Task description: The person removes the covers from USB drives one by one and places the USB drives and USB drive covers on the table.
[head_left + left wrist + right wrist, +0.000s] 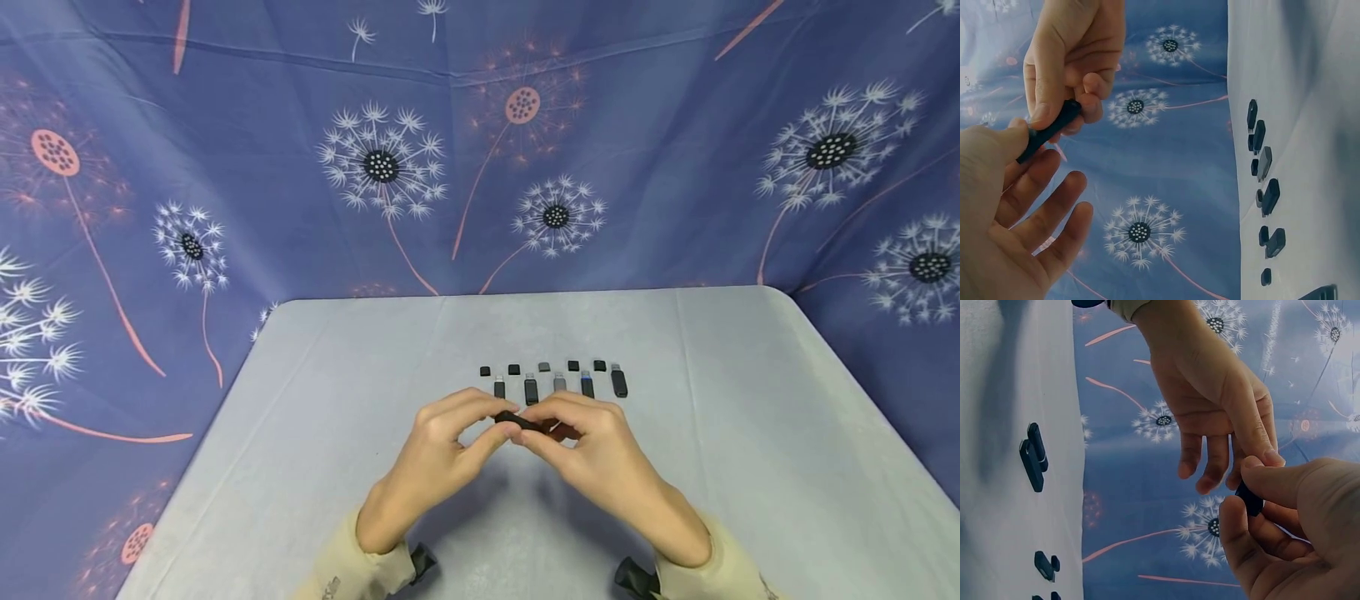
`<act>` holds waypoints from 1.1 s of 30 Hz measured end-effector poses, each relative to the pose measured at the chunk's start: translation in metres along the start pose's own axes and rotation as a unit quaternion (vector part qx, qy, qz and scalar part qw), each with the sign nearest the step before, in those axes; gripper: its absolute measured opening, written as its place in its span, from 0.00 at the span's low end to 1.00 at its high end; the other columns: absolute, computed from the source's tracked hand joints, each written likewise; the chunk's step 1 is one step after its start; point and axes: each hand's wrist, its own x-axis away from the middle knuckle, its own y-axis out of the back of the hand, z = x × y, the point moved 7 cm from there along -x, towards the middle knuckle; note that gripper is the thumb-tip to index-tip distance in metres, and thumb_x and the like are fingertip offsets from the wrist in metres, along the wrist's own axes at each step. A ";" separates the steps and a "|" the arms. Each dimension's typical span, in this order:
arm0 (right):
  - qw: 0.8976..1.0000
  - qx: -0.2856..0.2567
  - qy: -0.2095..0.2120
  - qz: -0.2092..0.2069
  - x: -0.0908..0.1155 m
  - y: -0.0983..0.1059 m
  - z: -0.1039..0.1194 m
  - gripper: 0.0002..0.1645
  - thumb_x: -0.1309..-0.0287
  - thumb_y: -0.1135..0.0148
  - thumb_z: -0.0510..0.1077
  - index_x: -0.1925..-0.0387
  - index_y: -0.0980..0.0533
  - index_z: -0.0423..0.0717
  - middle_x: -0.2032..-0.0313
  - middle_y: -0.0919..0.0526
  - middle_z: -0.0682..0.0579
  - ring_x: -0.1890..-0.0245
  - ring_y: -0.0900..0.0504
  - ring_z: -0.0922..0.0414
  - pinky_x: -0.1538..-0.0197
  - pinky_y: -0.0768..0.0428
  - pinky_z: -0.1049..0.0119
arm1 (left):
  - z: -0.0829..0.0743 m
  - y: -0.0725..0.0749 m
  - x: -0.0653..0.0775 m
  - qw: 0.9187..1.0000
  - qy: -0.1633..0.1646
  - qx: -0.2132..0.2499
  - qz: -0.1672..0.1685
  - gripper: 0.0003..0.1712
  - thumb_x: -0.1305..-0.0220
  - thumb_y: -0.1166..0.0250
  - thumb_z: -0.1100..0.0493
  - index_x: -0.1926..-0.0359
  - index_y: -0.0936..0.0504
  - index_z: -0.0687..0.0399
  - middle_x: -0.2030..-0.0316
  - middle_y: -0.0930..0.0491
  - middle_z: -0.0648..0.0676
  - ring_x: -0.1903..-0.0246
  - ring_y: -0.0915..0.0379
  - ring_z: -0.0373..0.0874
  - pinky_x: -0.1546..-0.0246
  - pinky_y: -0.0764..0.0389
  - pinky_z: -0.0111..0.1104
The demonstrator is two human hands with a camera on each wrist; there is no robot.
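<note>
A black USB flash drive (516,420) is held up above the table between both hands. My left hand (442,437) pinches its left end between thumb and fingers. At the other end, my right hand (603,446) pinches it with thumb and curled fingers. The left wrist view has the flash drive (1054,131) slanting between the two thumbs, with the other left fingers spread loosely. Seen from the right wrist, only a short dark part of the flash drive (1250,499) shows; the rest is covered by fingers. Whether a cap sits on it I cannot tell.
Beyond the hands, several uncapped USB drives stand in a row, among them a black one (618,381) and a grey one (559,382). Small caps, such as a black cap (513,369), lie behind them on the pale table (360,367). A blue dandelion-patterned cloth (645,192) hangs behind.
</note>
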 end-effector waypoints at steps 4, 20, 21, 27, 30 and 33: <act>1.000 0.008 0.017 0.004 0.002 -0.002 0.001 0.12 0.47 0.23 0.34 0.64 0.14 0.52 0.68 0.14 0.59 0.71 0.17 0.67 0.68 0.18 0.76 | -0.003 0.000 0.000 1.000 -0.004 0.000 -0.005 0.10 0.35 0.29 0.66 0.52 0.12 0.58 0.61 0.13 0.51 0.64 0.17 0.38 0.61 0.17 0.23; 0.996 0.033 0.064 0.052 0.006 -0.009 0.005 0.04 0.38 0.27 0.43 0.61 0.12 0.51 0.71 0.15 0.62 0.74 0.25 0.72 0.72 0.25 0.80 | -0.005 -0.004 0.002 1.000 0.008 0.028 0.006 0.13 0.41 0.26 0.65 0.54 0.11 0.58 0.61 0.12 0.51 0.64 0.16 0.37 0.61 0.18 0.20; 0.996 0.032 0.069 0.052 0.006 -0.010 0.006 0.04 0.37 0.28 0.43 0.61 0.12 0.50 0.72 0.14 0.62 0.75 0.25 0.72 0.73 0.25 0.81 | -0.006 -0.004 0.002 1.000 0.008 0.029 0.008 0.12 0.41 0.26 0.65 0.55 0.11 0.58 0.61 0.12 0.51 0.64 0.16 0.37 0.62 0.18 0.20; 0.995 0.023 0.077 0.057 0.007 -0.015 0.006 0.07 0.36 0.31 0.38 0.57 0.13 0.47 0.77 0.15 0.61 0.81 0.23 0.74 0.75 0.25 0.84 | -0.003 -0.005 0.003 0.999 0.026 0.013 0.017 0.07 0.38 0.28 0.64 0.58 0.11 0.55 0.63 0.13 0.50 0.66 0.18 0.35 0.64 0.21 0.18; 0.996 0.024 0.070 0.057 0.008 -0.016 0.007 0.11 0.37 0.31 0.35 0.54 0.13 0.47 0.78 0.16 0.61 0.82 0.22 0.74 0.76 0.25 0.84 | 0.000 -0.005 0.003 0.998 0.051 0.016 0.018 0.06 0.37 0.28 0.63 0.58 0.11 0.54 0.64 0.13 0.49 0.66 0.19 0.35 0.65 0.20 0.20; 0.996 0.025 0.072 0.055 0.008 -0.018 0.008 0.13 0.37 0.31 0.33 0.51 0.13 0.44 0.78 0.16 0.60 0.82 0.23 0.74 0.77 0.26 0.84 | 0.003 -0.003 0.004 0.997 0.076 0.023 0.014 0.05 0.37 0.29 0.62 0.59 0.11 0.52 0.65 0.13 0.48 0.66 0.19 0.34 0.65 0.19 0.22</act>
